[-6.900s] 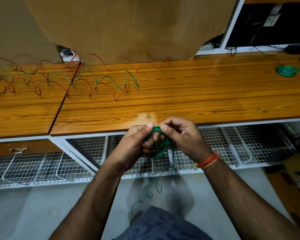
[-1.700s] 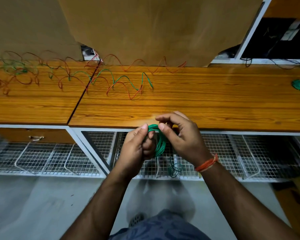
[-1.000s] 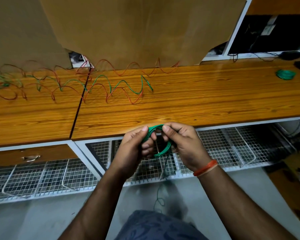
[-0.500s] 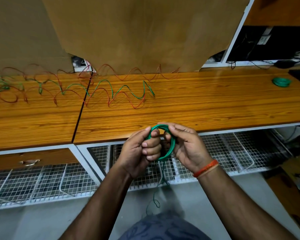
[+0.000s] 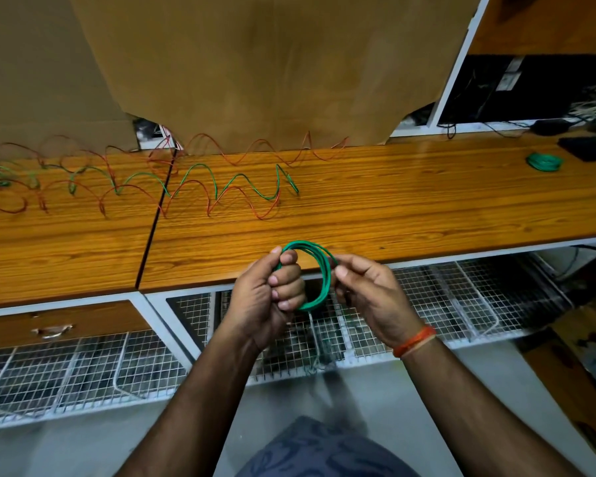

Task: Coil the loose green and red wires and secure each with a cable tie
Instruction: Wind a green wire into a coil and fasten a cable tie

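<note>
A green wire coil (image 5: 320, 270) of several loops is held upright at the front edge of the wooden bench (image 5: 393, 208). My left hand (image 5: 269, 297) is fisted around the coil's left side. My right hand (image 5: 369, 290) pinches the coil's right side between thumb and fingers. A thin green tail (image 5: 315, 346) hangs down from the coil in front of the wire baskets. Loose wavy green wire (image 5: 227, 184) and red wire (image 5: 241, 201) lie stretched along the bench to the left. A finished green coil (image 5: 543, 162) rests at the far right.
Brown cardboard sheets (image 5: 255, 70) lean against the back of the bench. White wire-mesh baskets (image 5: 444, 304) sit under the bench, with a drawer (image 5: 52, 330) at the left. Dark boxes and cables (image 5: 530, 94) fill the right rear shelf. A black seam (image 5: 155, 215) splits the two benchtops.
The coil has been opened into a wider ring and lifted slightly. My hands have moved apart, the right one sliding to the coil's right side. The hanging tail is shorter.
</note>
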`<state>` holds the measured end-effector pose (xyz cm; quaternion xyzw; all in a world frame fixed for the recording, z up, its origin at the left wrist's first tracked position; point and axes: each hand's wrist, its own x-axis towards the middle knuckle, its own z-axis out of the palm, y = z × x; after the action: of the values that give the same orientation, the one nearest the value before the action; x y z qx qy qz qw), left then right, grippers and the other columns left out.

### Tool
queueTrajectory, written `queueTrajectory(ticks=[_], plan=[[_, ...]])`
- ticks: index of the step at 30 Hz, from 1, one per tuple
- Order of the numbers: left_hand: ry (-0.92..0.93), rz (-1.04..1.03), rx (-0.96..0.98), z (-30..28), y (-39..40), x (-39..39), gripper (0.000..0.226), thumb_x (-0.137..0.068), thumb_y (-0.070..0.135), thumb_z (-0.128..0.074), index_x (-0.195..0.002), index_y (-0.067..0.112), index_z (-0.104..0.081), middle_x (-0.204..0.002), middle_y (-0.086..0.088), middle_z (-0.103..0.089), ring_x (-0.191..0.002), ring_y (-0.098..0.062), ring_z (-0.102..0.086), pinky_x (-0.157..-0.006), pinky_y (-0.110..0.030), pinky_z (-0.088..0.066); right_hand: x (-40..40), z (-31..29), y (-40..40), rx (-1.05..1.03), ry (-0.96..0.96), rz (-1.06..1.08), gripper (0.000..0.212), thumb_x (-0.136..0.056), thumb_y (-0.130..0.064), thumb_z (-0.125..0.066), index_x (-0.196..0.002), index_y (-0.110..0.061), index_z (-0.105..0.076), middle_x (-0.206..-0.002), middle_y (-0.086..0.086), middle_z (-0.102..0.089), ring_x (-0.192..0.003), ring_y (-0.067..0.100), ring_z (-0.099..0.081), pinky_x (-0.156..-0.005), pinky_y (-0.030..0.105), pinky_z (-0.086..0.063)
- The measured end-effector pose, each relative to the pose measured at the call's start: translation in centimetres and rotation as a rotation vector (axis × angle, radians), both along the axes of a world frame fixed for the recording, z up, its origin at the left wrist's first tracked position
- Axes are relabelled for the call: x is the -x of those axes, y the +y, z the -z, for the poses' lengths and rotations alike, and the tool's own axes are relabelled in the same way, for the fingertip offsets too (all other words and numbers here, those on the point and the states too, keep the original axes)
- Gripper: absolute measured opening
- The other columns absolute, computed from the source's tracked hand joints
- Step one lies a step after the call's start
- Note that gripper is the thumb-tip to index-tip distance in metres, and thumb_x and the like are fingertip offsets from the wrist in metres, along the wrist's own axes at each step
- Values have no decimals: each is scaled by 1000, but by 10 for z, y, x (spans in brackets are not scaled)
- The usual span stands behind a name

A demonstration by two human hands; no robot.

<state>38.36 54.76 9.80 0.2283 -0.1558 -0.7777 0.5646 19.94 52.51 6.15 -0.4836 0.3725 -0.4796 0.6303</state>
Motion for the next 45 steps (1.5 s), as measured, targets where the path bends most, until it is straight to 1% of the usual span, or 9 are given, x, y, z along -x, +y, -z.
queueTrajectory(ticks=[5, 11, 17, 22, 27, 30, 36, 41, 45], plan=[[37, -144, -15, 4, -6, -18, 20, -98, 27, -43, -80, 18, -47, -48, 11, -30, -34, 0, -26, -35, -15, -16, 32, 28, 7, 67, 309, 129, 18, -89, 1, -74, -104, -10, -72, -94, 8, -72, -89, 18, -66, -80, 30, -57], [-49, -287, -11, 13, -3, -31, 21, -101, 26, -42, -83, 17, -47, -50, 12, -32, -35, 0, -27, -34, -15, -19, 46, 37, 19, 123, 424, 308, 12, -90, -5, -74, -94, -16, -75, -94, 3, -76, -93, 17, -72, -84, 31, -60], [-247, -387, 49, 15, 4, -23, 29, -111, 24, -33, -88, 15, -48, -53, 10, -36, -42, -3, -33, -44, -17, -30, 26, 15, 35, 337, 576, 167, 11, -93, -10, -72, -96, -20, -75, -95, -5, -72, -95, 14, -68, -84, 36, -59], [-556, -430, 201, 18, 16, -13, 29, -113, 23, -28, -94, 11, -47, -61, 0, -57, -55, -16, -58, -58, -25, -50, 1, -12, 47, 656, 733, 35, 6, -91, -23, -72, -92, -19, -77, -89, -13, -66, -90, 8, -62, -75, 28, -49], [-874, -393, 370, 26, 26, -4, 29, -113, 24, -32, -97, 9, -51, -68, -2, -67, -57, -14, -61, -56, -23, -50, -22, -40, 54, 805, 696, -94, 6, -91, -13, -75, -97, -13, -78, -90, -7, -67, -87, 2, -62, -78, 15, -45], [-1028, -426, 417, 28, 30, -5, 32, -109, 27, -38, -95, 7, -57, -57, 6, -59, -49, -6, -51, -51, -19, -41, -26, -54, 54, 788, 667, -143, 12, -89, -8, -76, -101, -12, -76, -94, -6, -70, -91, 4, -66, -78, 22, -52], [-1058, -408, 429, 30, 32, -15, 34, -105, 33, -41, -91, 11, -62, -55, 4, -49, -48, -13, -42, -50, -28, -31, -22, -64, 45, 639, 566, -127, 13, -87, -4, -77, -91, -15, -71, -88, -13, -69, -84, 13, -68, -73, 27, -55], [-930, -264, 432, 28, 37, -13, 31, -103, 30, -43, -85, 10, -58, -60, 5, -43, -52, -12, -33, -49, -24, -27, -23, -58, 36, 610, 450, -8, 10, -87, -10, -76, -90, -15, -68, -88, -8, -69, -86, 16, -67, -76, 39, -56], [-917, -211, 410, 25, 38, -8, 38, -102, 42, -40, -84, 15, -61, -60, 5, -41, -52, -12, -32, -49, -26, -25, -20, -50, 31, 566, 373, 58, 14, -88, -5, -75, -91, -16, -66, -88, -6, -68, -86, 16, -66, -77, 37, -55]])
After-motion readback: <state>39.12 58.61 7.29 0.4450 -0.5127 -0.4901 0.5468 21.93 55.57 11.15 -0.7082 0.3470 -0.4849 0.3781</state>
